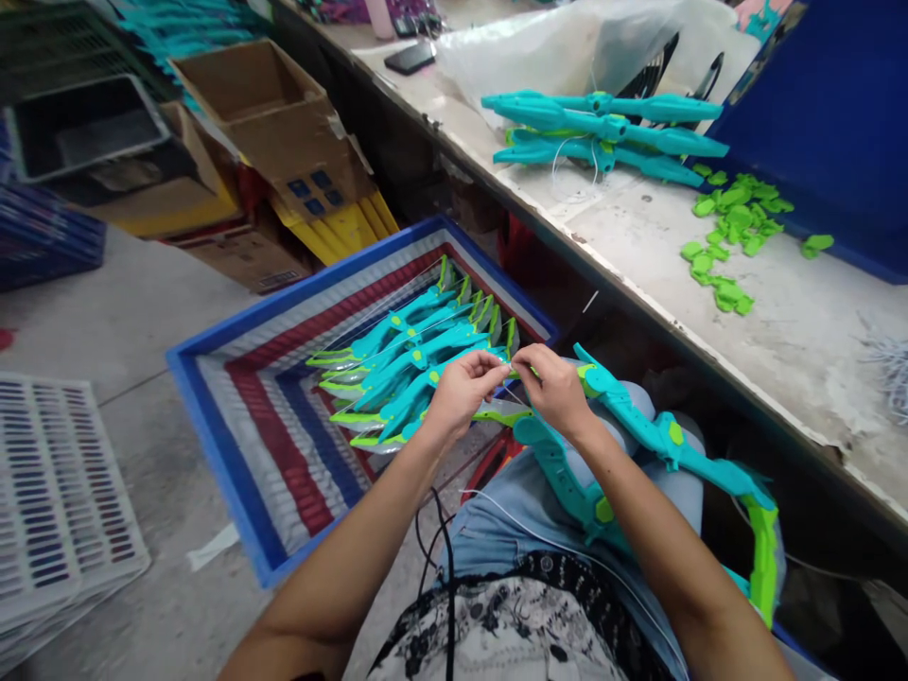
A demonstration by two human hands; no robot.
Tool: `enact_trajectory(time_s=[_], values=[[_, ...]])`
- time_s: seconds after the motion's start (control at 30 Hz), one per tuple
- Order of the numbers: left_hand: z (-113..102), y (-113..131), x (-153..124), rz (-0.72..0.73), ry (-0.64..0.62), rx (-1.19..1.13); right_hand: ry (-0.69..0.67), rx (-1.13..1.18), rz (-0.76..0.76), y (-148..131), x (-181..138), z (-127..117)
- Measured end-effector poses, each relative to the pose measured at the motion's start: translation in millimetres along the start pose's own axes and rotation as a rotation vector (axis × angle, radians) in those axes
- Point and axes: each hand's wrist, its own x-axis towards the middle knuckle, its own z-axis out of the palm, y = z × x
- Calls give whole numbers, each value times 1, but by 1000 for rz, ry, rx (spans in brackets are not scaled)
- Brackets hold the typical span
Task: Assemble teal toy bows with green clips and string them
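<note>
My left hand (461,390) and my right hand (550,383) meet fingertip to fingertip, both pinching thin white string (516,397) at the green end of a toy bow. The exact spot between the fingers is too small to make out. That turquoise and green toy bow (659,435) lies across my lap, running under my right hand and off to the right. A second turquoise bow (567,473) rests on my thighs beneath my right forearm. Loose white cord (546,541) trails over my jeans.
A blue-rimmed bin (213,426) with a striped lining holds several finished-looking toy bows (418,355). On the workbench (638,255) are stacked bows (602,128), small green parts (738,213) and a phone (410,59). Cardboard boxes (284,132) and white crates (57,482) stand left.
</note>
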Motion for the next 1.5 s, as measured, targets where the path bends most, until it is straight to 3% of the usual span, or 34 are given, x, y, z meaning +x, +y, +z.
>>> enact_trajectory(time_s=[0.17,0.33,0.5,0.57,0.63,0.7,0.8,0.9,1.0,1.17,1.33,1.43,1.5], values=[[-5,-7,2,36,-89,111,-17,-6,16,4,-11,0],[-8,-8,5,97,-191,188,-24,-178,3,5,-14,4],[-8,-13,5,289,-137,329,42,-252,102,20,-10,7],[-19,-23,-7,330,-2,337,52,-249,118,24,-9,5],[-38,-43,-30,281,221,369,94,-257,115,24,-8,2],[-58,-70,-62,123,372,458,134,-259,55,17,-7,3],[-75,-110,-110,-169,226,564,1,-239,-158,-2,-6,16],[-76,-134,-132,-257,32,565,-285,-315,-307,-22,-10,44],[-71,-138,-127,-210,-36,630,-448,-466,-297,-30,-16,67],[-64,-131,-109,-231,-103,540,-530,-554,-214,-18,-22,79],[-44,-137,-98,-412,-10,296,-525,-594,-190,-7,-21,73],[-36,-132,-93,-385,86,229,-446,-609,-316,-4,-22,62],[-37,-118,-93,-369,140,45,-391,-564,-390,-3,-26,51]])
